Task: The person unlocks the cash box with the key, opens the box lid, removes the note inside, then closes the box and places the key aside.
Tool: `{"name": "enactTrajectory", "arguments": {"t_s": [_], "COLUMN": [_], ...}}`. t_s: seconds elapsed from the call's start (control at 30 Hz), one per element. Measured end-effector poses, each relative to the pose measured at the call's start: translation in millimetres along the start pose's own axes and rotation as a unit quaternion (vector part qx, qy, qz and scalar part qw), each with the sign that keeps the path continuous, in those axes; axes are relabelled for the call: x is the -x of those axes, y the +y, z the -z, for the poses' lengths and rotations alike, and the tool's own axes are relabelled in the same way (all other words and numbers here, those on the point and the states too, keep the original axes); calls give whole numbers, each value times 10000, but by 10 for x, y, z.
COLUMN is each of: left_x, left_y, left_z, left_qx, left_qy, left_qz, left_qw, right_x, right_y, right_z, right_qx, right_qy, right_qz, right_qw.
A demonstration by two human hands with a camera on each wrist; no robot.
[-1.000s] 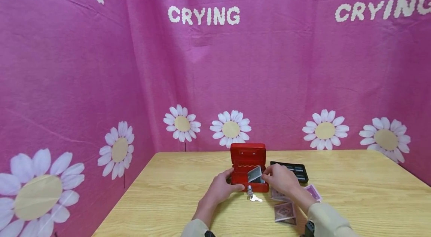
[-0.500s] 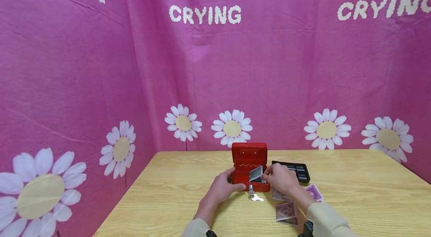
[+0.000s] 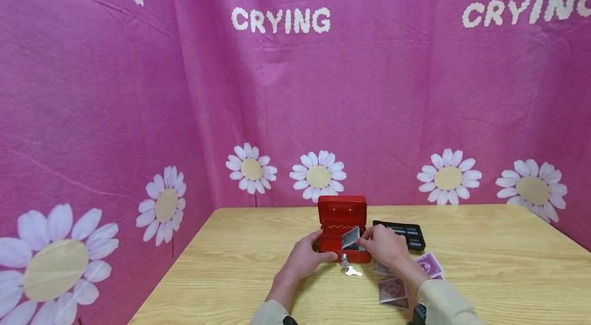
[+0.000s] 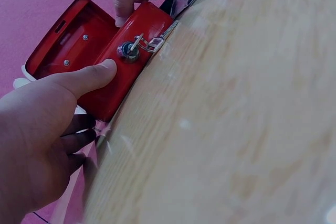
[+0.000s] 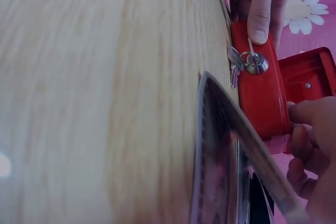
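Where the left hand (image 3: 302, 256) sits: at the near left corner of the red box (image 3: 360, 257), gripping it, thumb laid on the front wall, fingers round the left side.
Right hand (image 3: 385, 245): fingers bent together over the box's right side, thumb and fingertips pinching the edge of a grey sheet (image 3: 351, 238).
Grey sheet: one, tilted, partly inside the red box; its lower end is hard to make out.
Red box: one, on the worktop (image 3: 258, 227), its single lid (image 3: 342, 207) raised at the back, two bright studs (image 4: 85, 37) on the lid's inner face.
Lock: one round lock (image 5: 256, 63) on the front wall, a key standing in it and a ring of keys (image 5: 235, 66) hanging below, too tangled to count.
Purple notes (image 3: 429, 264): at least four, some overlapping, just beside the right forearm; exact number unclear.
Black tray (image 3: 414, 235): one, with compartments, behind and to the right of the right hand.
In the way: the right hand covers the tray's near left part and some of the notes.
Backdrop: pink cloth (image 3: 369, 99) with six daisies in the head view and "CRYING" lettering.
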State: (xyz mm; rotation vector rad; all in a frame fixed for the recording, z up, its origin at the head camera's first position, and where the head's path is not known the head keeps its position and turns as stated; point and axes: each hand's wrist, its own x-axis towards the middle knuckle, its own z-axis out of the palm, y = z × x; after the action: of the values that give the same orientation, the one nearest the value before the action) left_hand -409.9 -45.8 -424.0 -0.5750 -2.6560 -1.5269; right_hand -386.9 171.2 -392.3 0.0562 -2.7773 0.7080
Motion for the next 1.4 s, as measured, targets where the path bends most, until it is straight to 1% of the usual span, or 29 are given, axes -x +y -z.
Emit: {"name": "enactTrajectory", "arguments": {"t_s": [0.07, 0.23, 0.4, 0.6, 0.73, 0.93, 1.07, 1.27, 1.4], "left_x": [4, 11, 7, 10, 3, 18, 20, 26, 25], "left_y": [5, 3, 5, 34, 43, 29, 17, 17, 20], "left_z": [-4, -15, -19, -21, -22, -18, -10, 10, 16], "left_qx": [16, 8, 49, 94, 96, 36, 6, 14, -32], "left_qy": [5, 2, -29, -52, -34, 12, 24, 11, 20], "left_qz": [79, 120, 64, 75, 49, 150, 102, 71, -17], "left_qw": [10000, 9999, 10000, 9999, 9999, 9999, 9999, 10000, 10000], "right_x": [-1, -4, -4, -1, 7, 29, 51, 71, 96], "right_y": [-3, -3, -1, 9, 5, -4, -11, -10, 4], "right_z": [-5, -24, -41, -59, -38, 3, 35, 108, 163], "right_qx": [0, -51, -37, -118, -409, -1046, -1278, -1232, -1273], "right_qy": [28, 49, 148, 260, 232, 100, 112, 303, 361], "right_qz": [-68, -207, -228, -292, -413, -571, -477, -98, 12], "right_qw": [10000, 9998, 9996, 9992, 9980, 9928, 9906, 9919, 9912]}}
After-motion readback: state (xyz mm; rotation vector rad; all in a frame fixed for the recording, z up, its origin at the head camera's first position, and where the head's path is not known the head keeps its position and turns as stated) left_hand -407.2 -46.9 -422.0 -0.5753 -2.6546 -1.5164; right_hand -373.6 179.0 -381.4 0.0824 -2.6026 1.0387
